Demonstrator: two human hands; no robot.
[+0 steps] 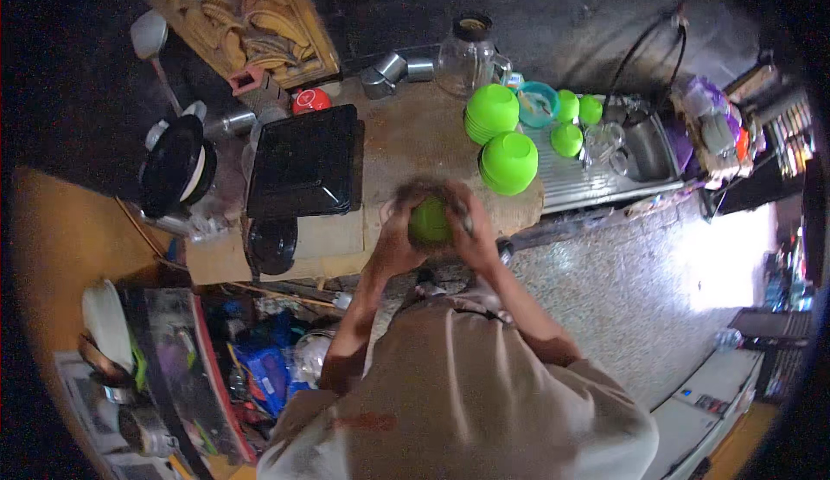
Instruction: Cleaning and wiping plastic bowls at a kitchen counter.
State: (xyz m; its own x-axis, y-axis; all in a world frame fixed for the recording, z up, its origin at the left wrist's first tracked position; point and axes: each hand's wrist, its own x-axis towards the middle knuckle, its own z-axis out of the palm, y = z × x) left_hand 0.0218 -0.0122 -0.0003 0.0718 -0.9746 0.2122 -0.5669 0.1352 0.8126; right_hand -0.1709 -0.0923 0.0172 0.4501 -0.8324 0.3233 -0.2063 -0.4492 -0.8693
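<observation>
A green bowl (430, 222) is between my two hands, just over the front edge of the counter. My left hand (396, 239) grips its left side, and my right hand (474, 228) is on its right side. A dark, blurred area covers the bowl's far rim, so I cannot tell what lies there. Beyond my right hand stand two stacks of upturned bright green bowls, a nearer stack (509, 163) and a farther stack (491, 113). Left of my hands lies a black rectangular tray (303, 162), upside down, with a black oval dish (273, 246) at its near edge.
A glass jug (471, 55) and metal cups (391, 72) line the wall. Several small green cups (567, 139), a teal bowl (539, 105) and glass cups (604, 141) rest by the steel sink (648, 154). Black plates (174, 165) lean at left; a carved wooden panel (246, 19) stands behind.
</observation>
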